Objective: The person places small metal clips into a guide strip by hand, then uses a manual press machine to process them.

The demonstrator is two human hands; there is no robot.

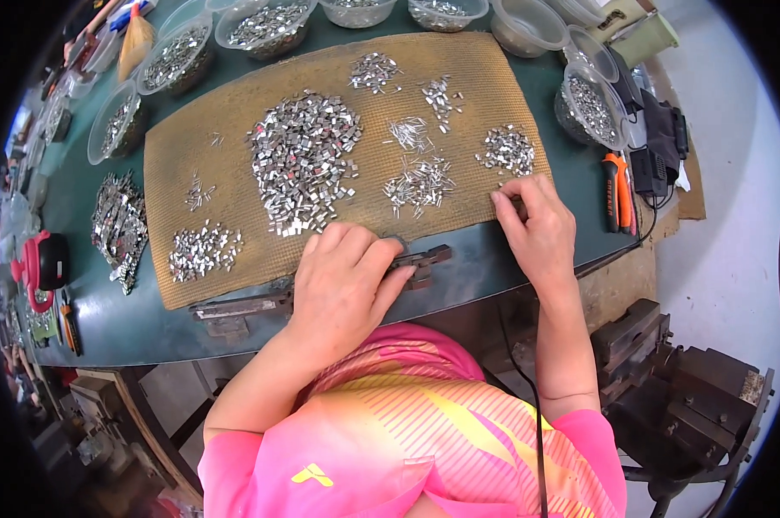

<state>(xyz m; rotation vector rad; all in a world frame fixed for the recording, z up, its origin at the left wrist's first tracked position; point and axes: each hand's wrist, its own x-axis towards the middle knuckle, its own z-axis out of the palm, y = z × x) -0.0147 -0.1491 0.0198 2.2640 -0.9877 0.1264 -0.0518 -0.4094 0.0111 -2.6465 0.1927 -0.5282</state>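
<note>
1. OK so the left hand (342, 272) is curled over a dark metal bar (429, 259) at the near edge of the table (489, 268). Fingers bent, thumb on the 3 o'clock side. It's touching the bar, but I can't tell how tight that grip is.
2. Right hand (538, 226): thumb and index bent in close together by the mat's edge. Can't tell if that grip is pinching anything.
3. Key bit: the small metal pieces (506, 149) sit just off the right fingertips at 12 o'clock, so the right hand's way nearer. The bar's exposed end is at 8 o'clock from those fingertips, its long axis running 9 to 3, tipped up slightly towards 3.
4. Surface is a tan woven mat (222, 112) with a big heap (304, 160) at 11 o'clock from the left hand.
5. Around it: plastic bowls (525, 33) from 10 to 2, orange-handled pliers (616, 192) at 2, dark machinery (696, 388) at 4.
</note>
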